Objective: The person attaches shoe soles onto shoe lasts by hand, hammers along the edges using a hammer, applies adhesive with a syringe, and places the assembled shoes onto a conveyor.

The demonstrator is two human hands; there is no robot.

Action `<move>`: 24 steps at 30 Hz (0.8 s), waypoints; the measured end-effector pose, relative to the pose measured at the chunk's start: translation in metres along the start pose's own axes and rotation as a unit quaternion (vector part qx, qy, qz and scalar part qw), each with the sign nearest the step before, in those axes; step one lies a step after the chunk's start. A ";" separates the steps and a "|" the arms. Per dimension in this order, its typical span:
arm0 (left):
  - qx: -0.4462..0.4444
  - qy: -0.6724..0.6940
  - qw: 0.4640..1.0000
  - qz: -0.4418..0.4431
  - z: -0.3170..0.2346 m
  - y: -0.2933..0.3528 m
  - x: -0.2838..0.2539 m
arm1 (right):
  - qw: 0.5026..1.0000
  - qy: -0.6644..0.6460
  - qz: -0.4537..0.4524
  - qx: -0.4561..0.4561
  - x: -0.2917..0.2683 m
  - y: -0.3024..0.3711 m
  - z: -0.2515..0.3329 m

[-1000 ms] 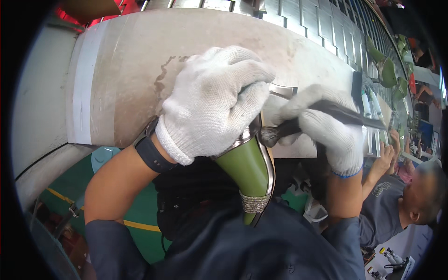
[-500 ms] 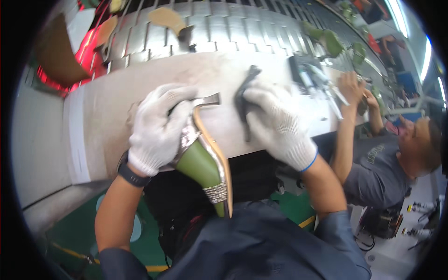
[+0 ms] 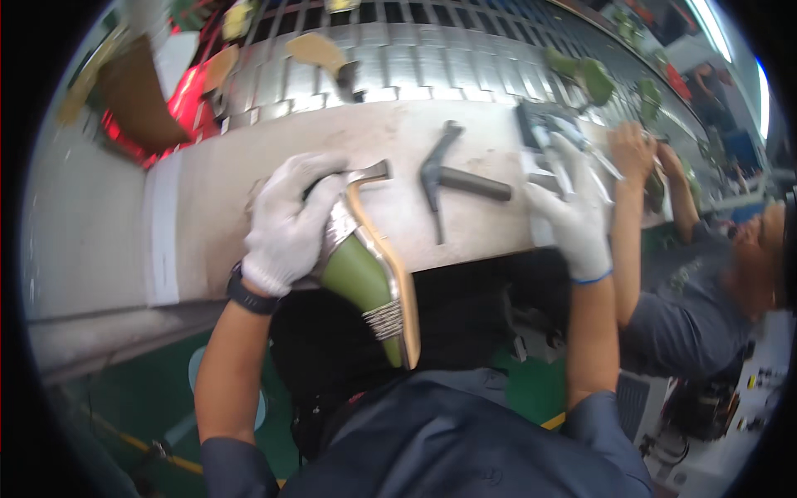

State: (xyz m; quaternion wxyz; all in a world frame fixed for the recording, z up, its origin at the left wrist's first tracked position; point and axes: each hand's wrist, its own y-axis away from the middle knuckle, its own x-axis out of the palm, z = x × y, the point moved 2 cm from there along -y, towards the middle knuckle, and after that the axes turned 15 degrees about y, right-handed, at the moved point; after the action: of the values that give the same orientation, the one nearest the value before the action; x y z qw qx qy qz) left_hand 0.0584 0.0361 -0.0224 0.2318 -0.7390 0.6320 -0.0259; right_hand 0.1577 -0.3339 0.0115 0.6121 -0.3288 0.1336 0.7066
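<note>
My gloved left hand (image 3: pixel 286 220) is closed round the heel end of a green high-heeled shoe (image 3: pixel 357 278). The shoe has silvery trim, a braided band and a tan sole turned to the right; its toe points down toward me and its heel sticks out past my fingers. On the worktable lies a hammer (image 3: pixel 473 183) with a dark head and grey handle, untouched. My gloved right hand (image 3: pixel 577 216), slightly blurred, is over several slim tools (image 3: pixel 560 145) at the table's right, thumb and fingers apart. Whether its fingertips touch a tool I cannot tell.
Behind the worktable (image 3: pixel 332 133) runs a slatted metal conveyor (image 3: pixel 432 66) carrying a tan sole with a heel (image 3: pixel 320 54) and green shoes (image 3: pixel 589 79). A brown board (image 3: pixel 137 91) stands at the far left. Close on my right, a co-worker's forearms (image 3: pixel 628 224) reach over the table.
My right hand has let go of the hammer, leaving it on the table, and moved right to the tools. The left hand still holds the shoe in much the same pose.
</note>
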 end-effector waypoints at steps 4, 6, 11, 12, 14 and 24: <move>0.005 0.005 1.000 -0.005 0.004 0.001 0.001 | 0.985 0.023 0.168 0.031 -0.021 -0.014 0.010; 0.000 0.014 1.000 -0.015 0.005 0.004 -0.003 | 0.982 -0.002 0.189 0.009 -0.015 0.008 0.048; 0.000 0.021 1.000 -0.014 0.008 0.006 -0.002 | 0.911 -0.200 0.347 -0.098 0.034 0.085 0.109; -0.003 0.022 1.000 -0.015 0.007 0.006 -0.002 | 0.910 -0.189 0.349 -0.120 0.044 0.088 0.114; 0.006 0.014 1.000 -0.015 0.007 0.006 -0.002 | 0.911 -0.175 0.347 -0.136 0.060 0.089 0.113; 0.003 0.016 1.000 -0.022 0.008 0.005 -0.001 | 0.908 -0.174 0.372 -0.085 0.065 0.075 0.114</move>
State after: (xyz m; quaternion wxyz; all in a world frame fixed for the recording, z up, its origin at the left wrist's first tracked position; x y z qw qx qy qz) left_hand 0.0559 0.0390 -0.0309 0.2230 -0.7514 0.6194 -0.0451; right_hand 0.0503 -0.2324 0.0399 0.2877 -0.1777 0.0770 0.9380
